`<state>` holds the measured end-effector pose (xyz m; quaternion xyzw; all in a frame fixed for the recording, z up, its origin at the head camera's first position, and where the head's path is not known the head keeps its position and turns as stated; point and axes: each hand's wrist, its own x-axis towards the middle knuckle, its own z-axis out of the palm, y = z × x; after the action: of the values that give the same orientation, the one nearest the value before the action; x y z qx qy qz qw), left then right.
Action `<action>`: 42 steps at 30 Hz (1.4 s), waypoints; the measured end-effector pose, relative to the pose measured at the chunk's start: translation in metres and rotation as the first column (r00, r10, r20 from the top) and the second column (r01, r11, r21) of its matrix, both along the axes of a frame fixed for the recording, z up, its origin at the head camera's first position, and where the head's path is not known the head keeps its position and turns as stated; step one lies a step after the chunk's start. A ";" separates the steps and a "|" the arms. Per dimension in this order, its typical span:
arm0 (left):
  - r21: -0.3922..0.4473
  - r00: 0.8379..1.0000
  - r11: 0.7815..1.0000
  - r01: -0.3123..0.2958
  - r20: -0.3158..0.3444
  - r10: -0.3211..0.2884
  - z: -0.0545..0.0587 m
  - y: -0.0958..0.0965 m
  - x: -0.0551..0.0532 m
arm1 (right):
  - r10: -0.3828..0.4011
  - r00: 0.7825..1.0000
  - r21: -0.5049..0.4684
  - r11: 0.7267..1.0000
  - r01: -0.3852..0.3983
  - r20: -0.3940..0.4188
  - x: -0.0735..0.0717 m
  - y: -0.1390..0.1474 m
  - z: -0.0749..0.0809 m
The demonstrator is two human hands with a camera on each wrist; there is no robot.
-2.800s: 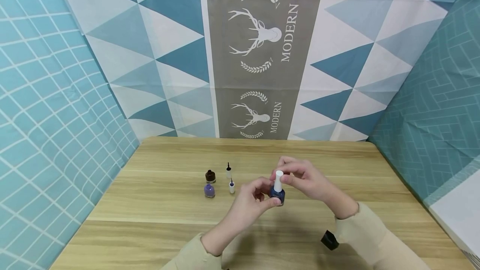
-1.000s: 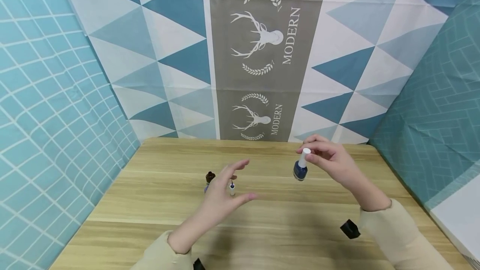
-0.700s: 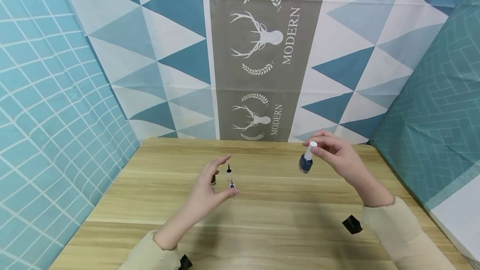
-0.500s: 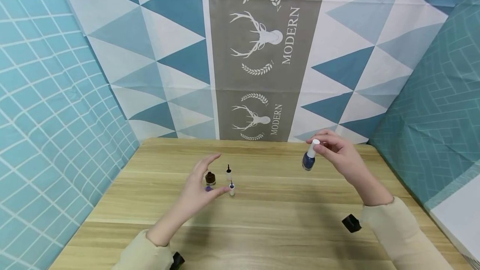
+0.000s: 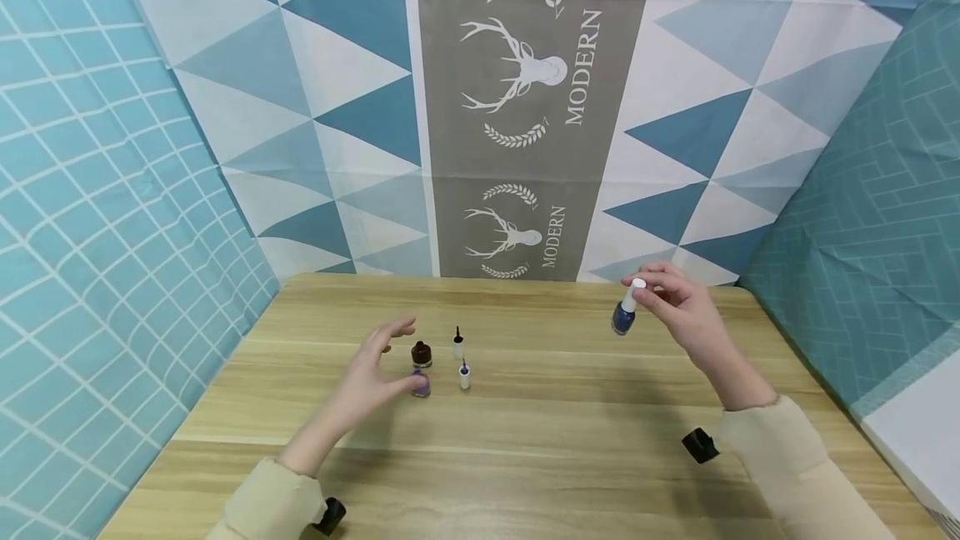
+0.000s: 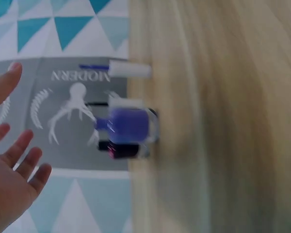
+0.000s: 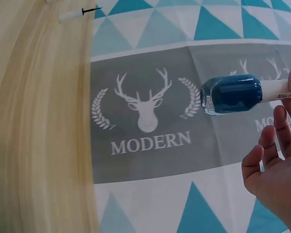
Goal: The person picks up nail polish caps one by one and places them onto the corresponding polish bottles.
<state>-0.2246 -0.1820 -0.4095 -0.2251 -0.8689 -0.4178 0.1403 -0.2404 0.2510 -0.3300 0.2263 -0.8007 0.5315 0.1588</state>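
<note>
above the tabletop (image 5: 540,457), whose far edge (image 5: 360,278) meets a cloth (image 5: 465,157) reading "modern", the right fingers (image 5: 663,278) pinch the blue bottle (image 5: 622,320) by its cap (image 5: 634,294); the left fingers (image 5: 393,327), parted and empty, hover near 2 uncapped bottles (image 5: 422,357).

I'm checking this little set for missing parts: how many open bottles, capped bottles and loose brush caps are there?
Open bottles: 2 (brown bottle, purple bottle)
Capped bottles: 1 (blue bottle, in the right hand)
Loose brush caps: 2 (farther brush cap, nearer brush cap)
Total: 5
</note>
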 end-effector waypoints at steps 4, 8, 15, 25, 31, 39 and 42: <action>-0.002 0.999 1.000 0.030 0.043 -0.030 -0.010 -0.008 -0.006 | -0.029 0.999 -0.028 0.999 0.029 0.019 -0.005 0.001 -0.009; -0.011 0.994 0.999 0.053 0.099 -0.052 -0.018 -0.014 -0.012 | -0.089 0.996 -0.004 0.996 0.089 0.021 -0.012 0.003 -0.020; -0.016 0.972 0.996 0.085 0.220 -0.079 -0.032 -0.025 -0.022 | -0.139 0.990 -0.010 0.990 0.140 0.034 -0.028 0.007 -0.040; -0.008 0.923 0.985 0.170 0.352 -0.156 -0.047 -0.030 -0.030 | -0.246 0.966 0.046 0.969 0.243 0.081 -0.042 0.006 -0.064; -0.024 0.920 0.985 0.170 0.363 -0.150 -0.052 -0.028 -0.034 | -0.293 0.949 0.070 0.955 0.287 0.113 -0.053 0.006 -0.079; -0.028 0.927 0.991 0.132 0.358 -0.114 -0.053 -0.022 -0.037 | -0.371 0.911 0.137 0.926 0.350 0.179 -0.062 0.006 -0.092; -0.055 0.930 0.989 0.137 0.351 -0.109 -0.052 -0.020 -0.038 | -0.384 0.901 0.138 0.922 0.361 0.203 -0.063 0.008 -0.097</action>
<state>-0.2627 -0.2022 -0.4615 -0.2072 -0.8799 -0.4245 -0.0504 -0.3038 0.2585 -0.4266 0.0142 -0.8668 0.4741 0.1540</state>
